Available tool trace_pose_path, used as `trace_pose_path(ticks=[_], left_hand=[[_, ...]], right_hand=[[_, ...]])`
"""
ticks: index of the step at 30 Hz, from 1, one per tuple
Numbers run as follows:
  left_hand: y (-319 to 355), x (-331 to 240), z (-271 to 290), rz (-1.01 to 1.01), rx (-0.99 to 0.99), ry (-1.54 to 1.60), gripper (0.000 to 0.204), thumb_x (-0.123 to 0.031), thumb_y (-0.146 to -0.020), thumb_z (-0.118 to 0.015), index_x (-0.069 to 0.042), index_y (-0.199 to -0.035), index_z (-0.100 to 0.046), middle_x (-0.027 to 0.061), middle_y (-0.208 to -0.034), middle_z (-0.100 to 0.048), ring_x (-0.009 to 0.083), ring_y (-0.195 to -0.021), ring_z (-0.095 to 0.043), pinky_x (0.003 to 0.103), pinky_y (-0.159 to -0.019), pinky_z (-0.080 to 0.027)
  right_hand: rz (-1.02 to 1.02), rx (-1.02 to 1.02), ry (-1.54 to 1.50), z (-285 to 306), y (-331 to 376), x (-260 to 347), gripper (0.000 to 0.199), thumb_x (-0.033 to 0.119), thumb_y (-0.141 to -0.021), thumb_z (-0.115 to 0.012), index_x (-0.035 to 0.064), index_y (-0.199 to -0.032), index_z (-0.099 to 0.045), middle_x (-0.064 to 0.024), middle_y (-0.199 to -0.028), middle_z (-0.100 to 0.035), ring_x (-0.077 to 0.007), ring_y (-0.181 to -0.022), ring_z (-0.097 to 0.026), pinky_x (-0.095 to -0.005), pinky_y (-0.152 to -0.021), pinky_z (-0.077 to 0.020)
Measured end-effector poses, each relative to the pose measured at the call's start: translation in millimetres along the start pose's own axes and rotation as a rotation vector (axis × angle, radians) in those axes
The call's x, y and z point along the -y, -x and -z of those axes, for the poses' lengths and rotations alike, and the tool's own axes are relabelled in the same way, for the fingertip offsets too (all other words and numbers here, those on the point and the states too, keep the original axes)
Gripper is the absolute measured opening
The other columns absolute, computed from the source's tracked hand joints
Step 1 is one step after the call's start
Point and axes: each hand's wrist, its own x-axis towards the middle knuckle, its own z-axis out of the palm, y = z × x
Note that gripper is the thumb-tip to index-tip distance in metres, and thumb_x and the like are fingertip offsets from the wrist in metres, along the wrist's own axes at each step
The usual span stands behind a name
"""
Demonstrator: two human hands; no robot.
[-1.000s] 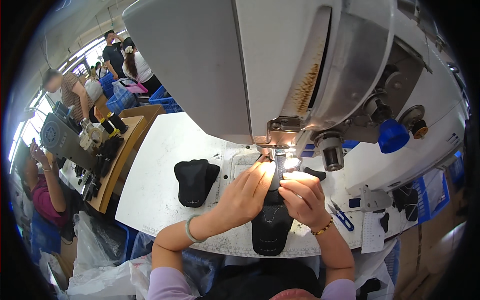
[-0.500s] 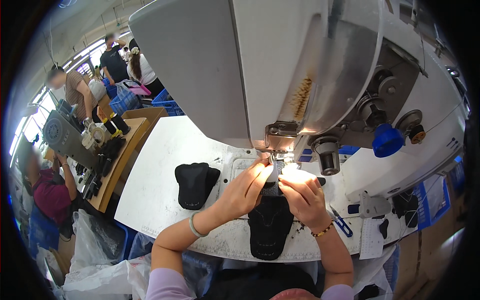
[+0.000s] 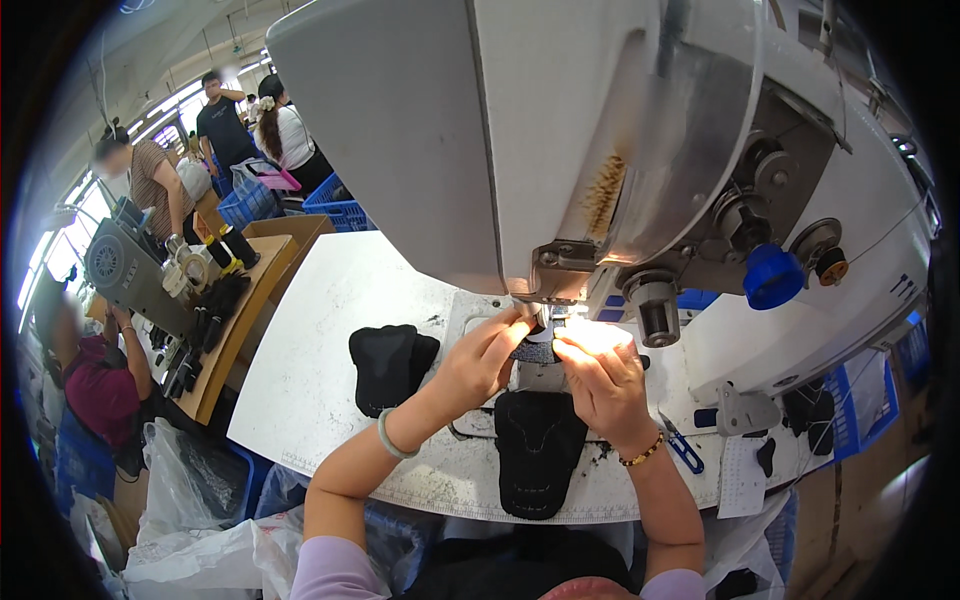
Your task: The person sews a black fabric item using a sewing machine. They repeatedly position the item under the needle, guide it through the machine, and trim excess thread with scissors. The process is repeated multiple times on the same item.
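Under the head of a large white sewing machine point(image 3: 390, 130), my two hands hold a small dark grey fabric piece point(image 3: 536, 352) from both sides. My left hand point(image 3: 485, 352) pinches its left edge, fingertips close to the needle area. My right hand point(image 3: 605, 375) grips the right edge, brightly lit by the machine lamp. The fingers partly hide the piece and the needle. Just below lies a black shaped fabric piece point(image 3: 540, 450) with light stitch lines, flat on the white table point(image 3: 300, 400). A stack of similar black pieces point(image 3: 385, 368) lies left of my left hand.
Blue-handled snips point(image 3: 684, 448) lie right of my right wrist, near a white paper slip point(image 3: 742, 478). More black pieces point(image 3: 808, 410) sit at the far right. Plastic bags point(image 3: 205, 550) hang at the left. Other people work beyond, near another sewing machine point(image 3: 135, 265).
The small fabric piece has shifted and turned under the needle, uncovering more of the metal plate below it. My left hand has moved slightly left; my right fingers have shifted a little.
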Motion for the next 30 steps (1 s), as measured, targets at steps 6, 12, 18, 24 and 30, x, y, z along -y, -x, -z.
trace_pose_path(ticks=[6,12,18,24,30], left_hand=[[-2,1,-1,0.066,-0.053,-0.013,0.038,0.014,-0.066,-0.06,0.002,-0.102,-0.059,0.0197,-0.108,-0.062,0.0324,-0.089,-0.065,0.034,-0.076,-0.054],[-1,11,-1,0.039,-0.142,0.042,0.031,0.017,-0.062,-0.059,0.002,-0.089,-0.064,0.02,-0.096,-0.067,0.0279,-0.087,-0.068,0.028,-0.076,-0.055],[-10,7,20,-0.032,0.043,-0.002,0.043,0.015,-0.062,-0.058,-0.002,-0.101,-0.061,0.0149,-0.106,-0.065,0.0294,-0.1,-0.063,0.034,-0.08,-0.055],[-10,3,26,0.014,0.094,0.014,0.044,0.014,-0.064,-0.058,-0.003,-0.104,-0.06,0.014,-0.109,-0.063,0.0285,-0.1,-0.063,0.033,-0.08,-0.055],[-14,-18,28,-0.085,0.169,-0.171,0.036,0.006,-0.073,-0.055,0.008,-0.108,-0.055,0.0193,-0.109,-0.06,0.0296,-0.104,-0.06,0.034,-0.085,-0.052]], right_hand=[[-0.024,-0.026,0.021,-2,-1,0,0.024,0.011,-0.078,-0.069,0.0104,-0.102,-0.066,0.003,-0.084,-0.057,-0.0152,-0.077,-0.051,-0.0353,-0.08,-0.0411],[-0.052,-0.062,-0.014,-4,2,2,0.027,0.012,-0.078,-0.071,0.0101,-0.104,-0.066,0.0006,-0.083,-0.055,-0.0205,-0.082,-0.051,-0.0364,-0.082,-0.0409],[-0.061,-0.074,-0.029,-5,2,0,0.028,0.012,-0.076,-0.072,0.0101,-0.103,-0.066,-0.0009,-0.083,-0.056,-0.0229,-0.087,-0.053,-0.0376,-0.084,-0.0412],[-0.064,-0.067,-0.014,-4,0,1,0.028,0.011,-0.077,-0.072,0.0109,-0.104,-0.065,0.0001,-0.086,-0.058,-0.0203,-0.083,-0.052,-0.0367,-0.083,-0.0412],[-0.067,-0.054,0.017,-3,-1,7,0.023,0.009,-0.077,-0.071,0.0087,-0.1,-0.065,-0.0026,-0.095,-0.061,-0.0211,-0.088,-0.054,-0.0355,-0.083,-0.0411]])
